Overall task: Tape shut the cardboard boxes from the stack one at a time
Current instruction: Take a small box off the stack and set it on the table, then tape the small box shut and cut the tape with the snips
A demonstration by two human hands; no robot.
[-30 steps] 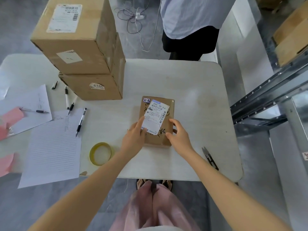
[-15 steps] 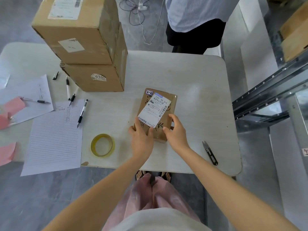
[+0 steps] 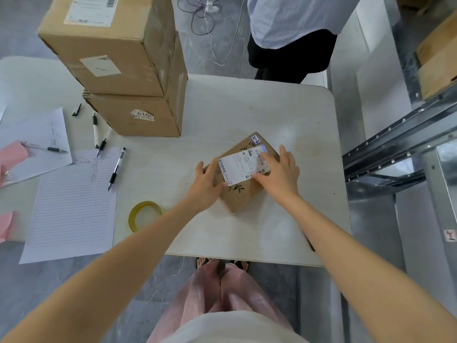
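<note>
far left on the table (image 3: 247,107), pink slips (image 3: 12,154) and a white sheet (image 3: 37,139) lie under a pen, with more pens (image 3: 116,169) beside a lined page (image 3: 74,206) that carries faint handwriting too small to read. behind them stand the stacked boxes (image 3: 118,58), two high; the upper one bears a printed shipping label on top and a plain white sticker on its side, and the lower one a torn sticker reading "616". a yellow tape roll (image 3: 144,215) lies flat near the front edge. the small box (image 3: 241,194) lies at a slant mid-table, with leaf drawings, a white shipping label (image 3: 243,164) with a barcode and print too fine to read, and a sticker marked "2-2" (image 3: 255,139) at its far corner. the left hand (image 3: 206,186) rests on its left end, fingers relaxed. the right hand (image 3: 279,174) presses flat on the label, fingers spread. farther right stands metal shelving (image 3: 395,149).
</note>
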